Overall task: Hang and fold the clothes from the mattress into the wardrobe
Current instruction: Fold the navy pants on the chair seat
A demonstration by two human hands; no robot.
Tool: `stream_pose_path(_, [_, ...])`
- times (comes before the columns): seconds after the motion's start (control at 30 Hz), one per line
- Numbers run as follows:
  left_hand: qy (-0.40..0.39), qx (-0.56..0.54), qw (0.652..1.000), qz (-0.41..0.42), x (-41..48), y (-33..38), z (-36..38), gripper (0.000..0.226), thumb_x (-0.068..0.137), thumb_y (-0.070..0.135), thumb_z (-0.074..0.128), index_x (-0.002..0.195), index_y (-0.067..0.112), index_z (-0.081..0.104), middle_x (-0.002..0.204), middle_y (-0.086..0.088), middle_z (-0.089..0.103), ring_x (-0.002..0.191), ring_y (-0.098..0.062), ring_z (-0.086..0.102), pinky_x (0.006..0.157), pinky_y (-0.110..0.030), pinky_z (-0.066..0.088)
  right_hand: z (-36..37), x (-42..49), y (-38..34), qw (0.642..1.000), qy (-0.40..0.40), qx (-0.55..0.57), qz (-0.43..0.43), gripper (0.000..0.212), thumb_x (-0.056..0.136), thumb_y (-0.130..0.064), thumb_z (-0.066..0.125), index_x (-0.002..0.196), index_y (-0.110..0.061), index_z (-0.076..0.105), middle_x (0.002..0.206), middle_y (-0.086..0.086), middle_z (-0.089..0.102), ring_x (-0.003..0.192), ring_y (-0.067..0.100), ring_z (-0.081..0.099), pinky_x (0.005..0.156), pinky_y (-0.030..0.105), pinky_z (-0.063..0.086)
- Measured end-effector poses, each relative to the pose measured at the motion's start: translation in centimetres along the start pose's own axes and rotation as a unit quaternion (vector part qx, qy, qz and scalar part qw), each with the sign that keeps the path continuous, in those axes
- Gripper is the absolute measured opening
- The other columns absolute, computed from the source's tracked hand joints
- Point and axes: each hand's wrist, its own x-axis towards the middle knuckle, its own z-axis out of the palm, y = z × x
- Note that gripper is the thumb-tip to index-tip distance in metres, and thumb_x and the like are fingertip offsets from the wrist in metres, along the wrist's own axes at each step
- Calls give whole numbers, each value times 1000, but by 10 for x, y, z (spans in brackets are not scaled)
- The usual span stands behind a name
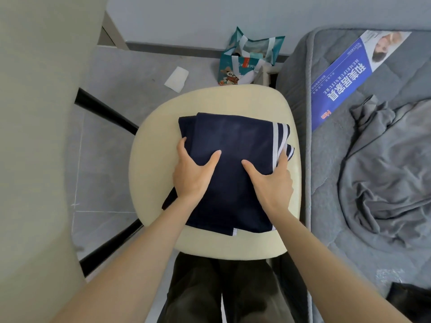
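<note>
Navy garment (233, 136), folded into a rectangle, lying flat on the cream seat (233, 99) of a chair directly in front of me. Two white stripes (277, 138) run along its right edge, and a small white tab shows at the near edge.

My left hand (193, 171) grasps the garment's left side: thumb laid on top, fingers curled round the edge. My right hand (272, 183) grasps the right side in the same way, thumb on the top layer and fingers tucked in at the striped edge.

Black chair legs (105, 110) splay out to the left over the grey tiled floor (140, 66). My dark trousers (198, 287) appear below the seat's near rim.

The grey quilted mattress (324, 206) lies just beside the chair on the right. It carries a blue printed label (349, 73) and a crumpled grey garment (391, 171).

On the floor beyond the chair stand a teal shopping bag (245, 57) and, to its left, a white slip of paper (176, 79).
</note>
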Motion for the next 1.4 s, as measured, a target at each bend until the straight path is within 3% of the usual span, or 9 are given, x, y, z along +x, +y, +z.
stream_pose_path(0.23, [-29,15,999,0,2,-3,-7,65,85,55,58,138,32,28,106,13,52,100,-21,57,78,-27,39,4,-6,-10,998,-52,21,7,74,75,-52,71,136,-36,33,108,-18,58,104,16,59,94,35,47])
stream_pose_path(0.37, [-8,4,1000,-17,-14,-8,-3,60,86,53,57,135,30,31,103,13,54,98,-23,59,76,-29,40,3,-10,-8,997,-38,-49,36,101,70,-53,75,145,-28,12,128,-1,50,119,25,46,106,44,27])
stream_pose_path(0.5, [24,11,999,-22,-36,-21,1,57,91,54,50,137,26,32,104,7,61,97,-27,61,73,-32,42,9,-32,4,990,-22,-88,106,106,66,-55,78,143,-13,19,137,12,30,123,33,29,90,44,37])
stream_pose_path(0.73, [49,37,998,-20,-81,-49,12,66,95,52,44,148,24,16,104,2,58,92,-29,60,67,-31,38,-1,-52,41,992,-26,-117,-47,68,77,-47,73,121,-10,38,126,11,37,93,29,53,73,31,42])
stream_pose_path(0.93, [19,-33,999,24,-126,-68,23,66,95,48,48,149,32,14,137,5,49,110,-25,56,80,-25,37,-37,-71,69,988,-54,-95,-110,78,76,-37,77,132,-14,28,112,2,57,99,26,60,78,31,45])
stream_pose_path(1.03, [11,-41,998,56,-158,-73,16,66,95,49,47,149,37,12,144,13,42,118,-23,53,85,-25,37,-65,-89,79,987,-93,-43,-121,102,75,-36,78,148,-31,7,130,-1,53,98,16,58,78,22,41])
stream_pose_path(1.13, [1,-57,994,92,-202,-66,1,69,96,48,44,149,43,1,143,19,40,117,-22,53,88,-27,39,-99,-118,78,977,-120,-42,-169,108,77,-35,76,149,-45,-5,121,-18,48,77,1,52,64,3,37])
stream_pose_path(1.27, [10,-93,985,146,-261,-53,-30,67,97,41,46,149,41,4,118,26,36,116,-17,52,90,-25,39,-142,-166,70,965,-131,-34,-224,91,77,-40,75,148,-44,18,95,-26,54,91,8,58,83,21,47])
stream_pose_path(1.4, [7,-108,979,174,-323,-47,-70,64,96,42,47,147,46,8,126,27,34,116,-10,50,97,-33,43,-182,-226,57,954,-144,-31,-262,81,79,-41,73,146,-37,27,87,-28,54,87,6,58,88,27,48])
